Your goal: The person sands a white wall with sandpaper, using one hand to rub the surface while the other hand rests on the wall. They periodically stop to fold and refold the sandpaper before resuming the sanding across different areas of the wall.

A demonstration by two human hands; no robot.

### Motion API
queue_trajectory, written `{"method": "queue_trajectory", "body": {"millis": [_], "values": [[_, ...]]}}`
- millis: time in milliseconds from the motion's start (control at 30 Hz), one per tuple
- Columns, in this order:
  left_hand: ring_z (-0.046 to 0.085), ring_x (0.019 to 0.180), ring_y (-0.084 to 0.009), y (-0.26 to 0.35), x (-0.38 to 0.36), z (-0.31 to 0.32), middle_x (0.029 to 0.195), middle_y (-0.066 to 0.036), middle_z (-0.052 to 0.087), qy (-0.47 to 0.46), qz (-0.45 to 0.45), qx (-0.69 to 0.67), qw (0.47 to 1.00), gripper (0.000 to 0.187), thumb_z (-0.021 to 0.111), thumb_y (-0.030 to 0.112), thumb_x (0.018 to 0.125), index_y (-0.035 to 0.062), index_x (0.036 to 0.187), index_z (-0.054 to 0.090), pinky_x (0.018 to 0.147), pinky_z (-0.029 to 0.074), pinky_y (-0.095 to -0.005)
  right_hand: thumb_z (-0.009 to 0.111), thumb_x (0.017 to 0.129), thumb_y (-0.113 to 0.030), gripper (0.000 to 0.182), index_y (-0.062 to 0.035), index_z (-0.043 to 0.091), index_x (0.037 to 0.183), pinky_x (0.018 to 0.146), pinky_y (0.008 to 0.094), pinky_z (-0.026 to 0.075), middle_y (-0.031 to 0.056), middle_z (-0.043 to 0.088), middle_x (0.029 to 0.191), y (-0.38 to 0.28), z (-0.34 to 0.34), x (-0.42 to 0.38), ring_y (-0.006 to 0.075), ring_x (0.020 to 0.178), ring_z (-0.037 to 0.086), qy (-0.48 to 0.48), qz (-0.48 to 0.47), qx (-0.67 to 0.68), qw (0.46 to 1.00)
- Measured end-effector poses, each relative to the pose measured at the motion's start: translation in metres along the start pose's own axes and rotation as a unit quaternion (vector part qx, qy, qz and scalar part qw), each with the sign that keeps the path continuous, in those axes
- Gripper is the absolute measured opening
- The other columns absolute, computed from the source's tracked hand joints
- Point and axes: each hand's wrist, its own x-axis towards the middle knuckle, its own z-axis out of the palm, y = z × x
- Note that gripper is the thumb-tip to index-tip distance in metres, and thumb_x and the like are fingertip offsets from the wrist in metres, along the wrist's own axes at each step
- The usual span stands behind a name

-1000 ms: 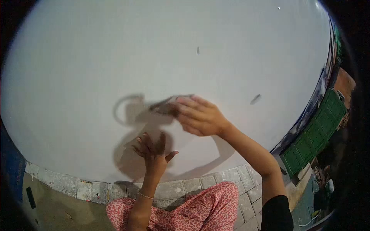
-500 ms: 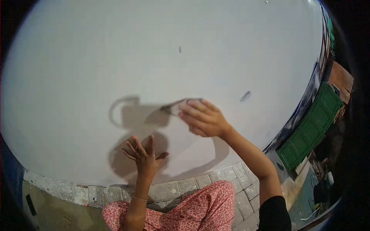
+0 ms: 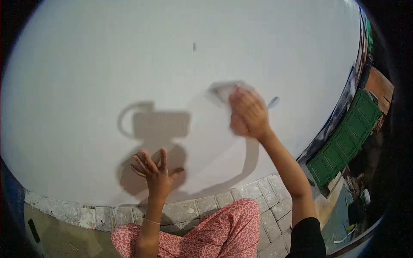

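Note:
A broad white wall (image 3: 86,86) fills most of the view. My right hand (image 3: 248,112), blurred by motion, is closed on a pale, flat, thin piece with a dark edge (image 3: 223,89), held at the wall; I cannot tell its exact kind. Just right of that hand, a grey smear (image 3: 273,102) shows on the wall. My left hand (image 3: 155,170) is low on the wall with its fingers spread and nothing in it. Higher up is a small dark mark (image 3: 194,46). Shadows of my head and arm fall across the lower wall.
Grey paving bricks (image 3: 180,211) run along the wall's foot, beneath my crossed legs in pink patterned trousers (image 3: 215,230). To the right lie a green plastic panel (image 3: 346,137), a brown board (image 3: 379,86) and assorted clutter. A dark object (image 3: 33,231) lies at lower left.
My right hand has moved up and to the right with the pale piece. My left hand stays spread low on the wall; the view has shifted slightly.

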Motion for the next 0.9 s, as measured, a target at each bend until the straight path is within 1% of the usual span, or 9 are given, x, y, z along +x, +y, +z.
{"method": "queue_trajectory", "body": {"millis": [100,167,300,333,467,600,700,733,900], "values": [[-0.007,0.131,-0.0526,-0.001,0.0,0.006,0.146,-0.026,-0.01,0.031,0.009,0.01,0.999,0.105,0.065,0.065,0.063,0.0334,0.144,0.006,0.093,0.0,-0.0743,0.049,0.077,-0.004,0.05,0.0071,0.043,0.126,0.104,0.0442,0.029,0.0245,0.038,0.134,0.02,-0.005,0.012,0.0373,0.127,0.035,0.212,0.286,0.053,0.933],[-0.007,0.131,-0.0526,-0.002,0.0,0.007,0.146,-0.025,-0.01,0.032,0.008,0.003,0.999,0.105,0.064,0.065,0.063,0.0335,0.144,0.006,0.093,0.001,-0.0743,0.051,0.08,-0.008,0.051,0.007,0.041,0.128,0.106,0.0439,0.026,0.0245,0.035,0.137,0.004,0.002,0.016,0.0382,0.128,0.032,0.181,0.295,-0.014,0.938],[-0.007,0.131,-0.0524,0.0,0.002,0.006,0.146,-0.025,-0.011,0.057,0.015,0.001,0.998,0.104,0.064,0.065,0.064,0.0335,0.144,0.007,0.093,0.0,-0.0743,0.056,0.079,-0.021,0.054,-0.0073,0.046,0.13,0.107,0.0444,0.023,0.0105,0.038,0.139,-0.024,-0.003,-0.009,0.0241,0.129,0.036,-0.203,-0.116,0.029,0.972],[-0.007,0.131,-0.0524,-0.002,0.001,0.004,0.146,-0.025,-0.011,0.056,0.017,-0.001,0.998,0.104,0.064,0.065,0.064,0.0335,0.144,0.007,0.093,0.0,-0.0743,0.055,0.081,-0.024,0.051,-0.0131,0.046,0.13,0.107,0.0461,0.023,0.0046,0.04,0.139,-0.012,0.003,-0.018,0.0171,0.128,0.038,-0.131,-0.083,0.015,0.988],[-0.008,0.131,-0.0528,0.001,0.0,0.002,0.145,-0.027,-0.011,0.041,0.017,-0.002,0.999,0.108,0.068,0.062,0.062,0.0299,0.144,0.007,0.094,-0.001,-0.0737,0.05,0.084,-0.02,0.053,0.0016,0.041,0.13,0.106,0.0512,0.015,0.0244,0.033,0.139,0.012,-0.001,-0.007,0.0392,0.13,0.03,0.164,0.307,-0.023,0.937],[-0.01,0.131,-0.0531,0.0,0.001,0.0,0.145,-0.028,-0.011,0.038,0.027,0.007,0.999,0.112,0.073,0.057,0.059,0.0271,0.145,0.007,0.095,-0.001,-0.0718,0.047,0.085,-0.029,0.05,-0.0035,0.045,0.129,0.108,0.0523,0.01,0.0158,0.036,0.14,-0.005,-0.011,-0.04,0.0302,0.132,0.029,-0.119,0.012,-0.013,0.993],[-0.009,0.131,-0.0529,0.0,0.0,0.001,0.145,-0.028,-0.011,0.026,0.023,0.012,0.999,0.113,0.073,0.057,0.059,0.0278,0.145,0.006,0.095,-0.001,-0.0712,0.045,0.086,-0.032,0.051,-0.006,0.045,0.13,0.107,0.0508,0.013,0.015,0.037,0.14,0.028,-0.011,-0.054,0.0304,0.132,0.03,-0.006,0.185,-0.094,0.978],[-0.009,0.131,-0.0528,-0.001,0.001,0.001,0.145,-0.028,-0.011,0.028,0.026,0.014,0.999,0.113,0.073,0.057,0.059,0.028,0.145,0.005,0.096,-0.001,-0.071,0.046,0.084,-0.033,0.052,-0.0084,0.046,0.13,0.108,0.0509,0.009,0.0143,0.037,0.14,0.023,-0.007,-0.047,0.0299,0.132,0.03,0.155,0.306,0.008,0.939],[-0.01,0.131,-0.052,0.001,0.0,0.002,0.145,-0.028,-0.013,0.039,0.03,0.03,0.998,0.114,0.071,0.06,0.059,0.0265,0.145,0.004,0.095,-0.001,-0.0715,0.049,0.083,-0.029,0.052,-0.0079,0.045,0.13,0.106,0.0496,-0.004,0.0141,0.035,0.141,0.008,-0.02,-0.079,0.027,0.133,0.029,-0.088,0.078,-0.066,0.991]]}}
